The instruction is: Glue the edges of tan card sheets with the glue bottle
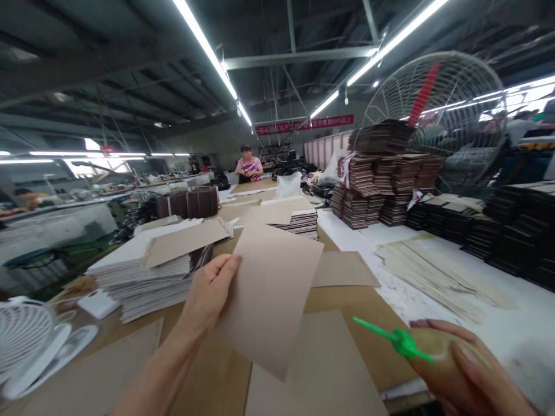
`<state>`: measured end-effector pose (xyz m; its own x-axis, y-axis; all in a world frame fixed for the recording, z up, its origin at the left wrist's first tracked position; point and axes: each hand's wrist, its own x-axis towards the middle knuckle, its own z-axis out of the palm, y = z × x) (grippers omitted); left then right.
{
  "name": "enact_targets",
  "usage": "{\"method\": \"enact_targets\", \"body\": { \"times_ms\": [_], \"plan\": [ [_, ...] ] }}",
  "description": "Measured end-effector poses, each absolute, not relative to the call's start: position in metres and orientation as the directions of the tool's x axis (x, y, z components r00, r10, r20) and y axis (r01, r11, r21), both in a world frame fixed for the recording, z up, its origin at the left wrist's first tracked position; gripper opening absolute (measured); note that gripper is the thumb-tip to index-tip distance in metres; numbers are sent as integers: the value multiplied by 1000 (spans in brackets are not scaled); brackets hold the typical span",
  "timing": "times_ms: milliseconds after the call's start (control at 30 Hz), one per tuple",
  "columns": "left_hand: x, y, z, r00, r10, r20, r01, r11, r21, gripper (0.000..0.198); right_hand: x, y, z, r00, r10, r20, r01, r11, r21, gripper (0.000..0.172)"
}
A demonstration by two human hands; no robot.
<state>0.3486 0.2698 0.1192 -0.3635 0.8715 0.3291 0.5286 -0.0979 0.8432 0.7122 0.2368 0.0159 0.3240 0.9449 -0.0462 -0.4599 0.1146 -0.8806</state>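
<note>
Left hand (pixel 211 289) partly behind sheet (pixel 273 289)

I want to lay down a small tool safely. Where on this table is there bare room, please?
Brown tabletop shows between the far card, the near card and the green tip. A second brown patch lies between the left arm and the near card. Crowded: the white stack at left, brown stacks and black stacks at right.

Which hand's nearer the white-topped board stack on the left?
Left. The left hand is just right of the board stack, holding a beige board; the right hand is farther right, around a green-tipped bottle.
</note>
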Motion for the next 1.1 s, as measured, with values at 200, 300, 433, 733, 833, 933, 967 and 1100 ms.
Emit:
{"method": "enact_targets", "body": {
  "times_ms": [200,300,433,733,833,933,967,1100],
  "plan": [
    [376,294,122,-134,963,236,506,-138,851,42,675,242,75,79,997,25,-505,62,-861,36],
    [392,295,122,-39,970,239,523,-185,832,39,664,237,86,-18,1000,5,-527,-5,-850,35],
    [405,296,123,36,976,215,485,-205,850,38,658,234,84,-105,993,-52,-480,-96,-872,42],
    [379,292,94,-83,995,55,-149,-67,986,39,684,243,60,169,979,-113,-670,30,-742,58],
    [397,271,63,-13,998,-65,-269,59,961,42,682,246,51,216,973,-84,-693,92,-715,55],
    [434,246,40,176,982,-68,-274,115,955,41,669,247,46,220,974,-60,-704,116,-701,50],
    [446,240,36,204,978,-48,-310,111,944,39,664,247,45,206,977,-61,-706,105,-701,49],
    [480,237,33,68,992,-106,-507,126,852,34,646,240,42,132,986,-100,-701,22,-713,51]
  ]
}}
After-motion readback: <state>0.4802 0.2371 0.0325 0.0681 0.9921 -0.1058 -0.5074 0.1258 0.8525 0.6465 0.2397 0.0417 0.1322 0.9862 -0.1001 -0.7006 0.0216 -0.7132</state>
